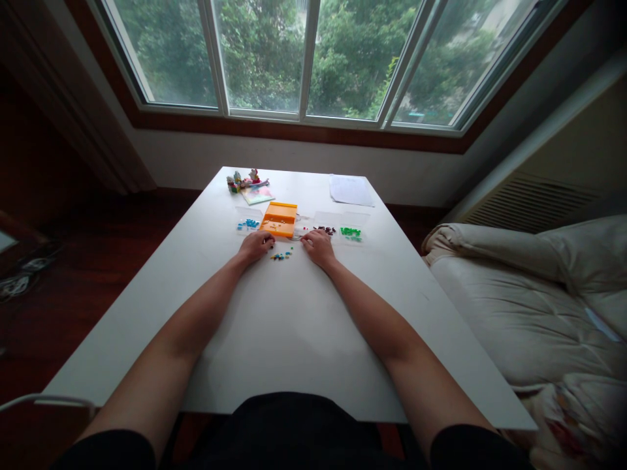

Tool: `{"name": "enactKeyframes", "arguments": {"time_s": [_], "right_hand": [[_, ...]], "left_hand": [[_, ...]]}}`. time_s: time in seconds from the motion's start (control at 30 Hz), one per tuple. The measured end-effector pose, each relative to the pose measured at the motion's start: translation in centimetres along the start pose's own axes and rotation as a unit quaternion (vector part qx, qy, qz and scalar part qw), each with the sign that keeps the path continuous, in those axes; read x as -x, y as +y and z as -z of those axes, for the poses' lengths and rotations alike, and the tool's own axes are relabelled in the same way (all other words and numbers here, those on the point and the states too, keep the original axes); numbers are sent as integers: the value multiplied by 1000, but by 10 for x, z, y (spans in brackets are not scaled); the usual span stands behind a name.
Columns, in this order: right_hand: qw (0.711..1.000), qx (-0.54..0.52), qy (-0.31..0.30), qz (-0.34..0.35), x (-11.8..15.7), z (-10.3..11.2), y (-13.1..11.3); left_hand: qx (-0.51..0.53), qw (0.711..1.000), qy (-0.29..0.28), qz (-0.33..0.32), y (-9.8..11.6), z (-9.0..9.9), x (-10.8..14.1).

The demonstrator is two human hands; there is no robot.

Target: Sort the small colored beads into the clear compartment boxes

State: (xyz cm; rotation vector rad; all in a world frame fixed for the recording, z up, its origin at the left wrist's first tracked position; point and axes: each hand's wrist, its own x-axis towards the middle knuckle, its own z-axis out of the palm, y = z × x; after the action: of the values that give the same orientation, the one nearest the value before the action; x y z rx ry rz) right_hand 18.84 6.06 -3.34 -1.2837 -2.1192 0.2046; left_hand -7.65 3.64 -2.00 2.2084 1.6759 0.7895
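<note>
My left hand (257, 246) rests on the white table (294, 339), just in front of an orange case (280, 219) with its lid raised. Its fingers are curled together near the case's lower left corner, and what they pinch is too small to make out. My right hand (318, 247) lies to the right, fingers bent inward and close to a clear box holding dark brown pieces (327, 230). Anything between its fingertips is hidden. A loose pile of small mixed-colour pieces (281, 256) lies between the hands. Beyond my left hand are blue pieces (249, 224) in a clear box.
Green pieces (351, 232) fill part of another clear box on the right. Small figurines (245, 181) and a colourful card (258, 195) stand at the back left. White papers (351, 190) lie at the back right. A sofa (509, 307) flanks the table's right side.
</note>
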Motion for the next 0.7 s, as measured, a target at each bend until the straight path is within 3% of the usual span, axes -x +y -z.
{"name": "enactKeyframes", "arguments": {"time_s": [0.7], "right_hand": [[1000, 11, -4, 3, -1, -2, 2]], "left_hand": [[-18, 1000, -4, -5, 1, 0, 0]]}}
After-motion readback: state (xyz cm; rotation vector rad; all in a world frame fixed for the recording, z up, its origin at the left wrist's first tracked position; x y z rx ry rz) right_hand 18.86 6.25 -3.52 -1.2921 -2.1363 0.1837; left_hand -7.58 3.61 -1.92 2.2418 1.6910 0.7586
